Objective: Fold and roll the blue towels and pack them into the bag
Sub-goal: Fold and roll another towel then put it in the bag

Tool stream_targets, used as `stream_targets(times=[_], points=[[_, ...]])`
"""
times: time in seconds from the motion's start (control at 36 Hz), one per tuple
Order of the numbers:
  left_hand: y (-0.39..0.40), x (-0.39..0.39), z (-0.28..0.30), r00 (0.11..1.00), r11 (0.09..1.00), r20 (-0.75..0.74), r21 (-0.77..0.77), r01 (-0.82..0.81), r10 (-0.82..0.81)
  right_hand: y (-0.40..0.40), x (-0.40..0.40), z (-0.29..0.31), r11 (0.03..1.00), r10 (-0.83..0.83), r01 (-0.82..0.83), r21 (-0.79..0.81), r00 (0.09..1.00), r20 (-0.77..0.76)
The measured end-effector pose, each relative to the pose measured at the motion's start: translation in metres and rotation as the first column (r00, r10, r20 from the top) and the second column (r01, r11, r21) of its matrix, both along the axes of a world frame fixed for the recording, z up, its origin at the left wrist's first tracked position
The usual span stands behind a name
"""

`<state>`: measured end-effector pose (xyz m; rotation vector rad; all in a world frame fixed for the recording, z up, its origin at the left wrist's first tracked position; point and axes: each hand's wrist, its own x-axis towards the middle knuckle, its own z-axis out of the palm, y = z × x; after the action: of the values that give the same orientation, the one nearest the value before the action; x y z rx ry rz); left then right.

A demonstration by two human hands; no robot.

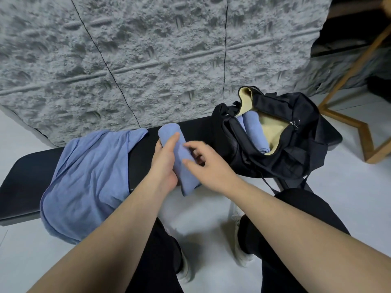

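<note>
A rolled blue towel lies on the black bench, just left of the open duffel bag, its long axis pointing away. The left hand grasps it; the right hand, fingers loose, touches it, nearer the bag.

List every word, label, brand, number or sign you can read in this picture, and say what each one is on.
None: no readable text shows anywhere in the head view.
The black bag shows no logo or tag that can be read.
The rolled blue towel held by the left hand, the one inside the bag and the unfolded towel bear no visible label.
The grey wall has only texture, no writing.
</note>
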<state>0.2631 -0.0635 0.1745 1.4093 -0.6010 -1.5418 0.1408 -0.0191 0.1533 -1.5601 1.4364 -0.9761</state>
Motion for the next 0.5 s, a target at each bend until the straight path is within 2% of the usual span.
stream_targets(times=[0.06, 0.11, 0.19, 0.31, 0.42, 0.5], points=[[0.001, -0.006, 0.002, 1.000, 0.999, -0.008, 0.044, -0.007, 0.007, -0.005, -0.003, 0.005, 0.989, -0.134, 0.127, 0.081, 0.986, 0.097], [0.004, -0.014, 0.004, 0.998, 0.997, -0.053, 0.064, 0.041, -0.038, -0.009, -0.006, 0.012, 0.968, -0.192, 0.154, 0.199, 0.963, 0.191], [0.009, -0.033, 0.014, 0.984, 0.991, -0.154, 0.083, 0.105, -0.091, -0.013, -0.012, 0.018, 0.945, -0.184, 0.060, 0.321, 0.909, 0.373], [0.010, -0.058, 0.027, 0.975, 0.989, -0.170, 0.028, 0.148, -0.141, -0.019, -0.018, 0.023, 0.943, -0.152, -0.022, 0.333, 0.859, 0.489], [-0.002, -0.071, 0.038, 0.989, 0.991, 0.099, -0.076, 0.114, -0.106, -0.027, -0.031, 0.033, 0.955, -0.128, -0.048, 0.293, 0.825, 0.550], [-0.011, -0.080, 0.040, 0.965, 0.982, 0.219, -0.081, 0.168, -0.147, -0.032, -0.041, 0.034, 0.961, -0.142, -0.026, 0.274, 0.805, 0.576]])
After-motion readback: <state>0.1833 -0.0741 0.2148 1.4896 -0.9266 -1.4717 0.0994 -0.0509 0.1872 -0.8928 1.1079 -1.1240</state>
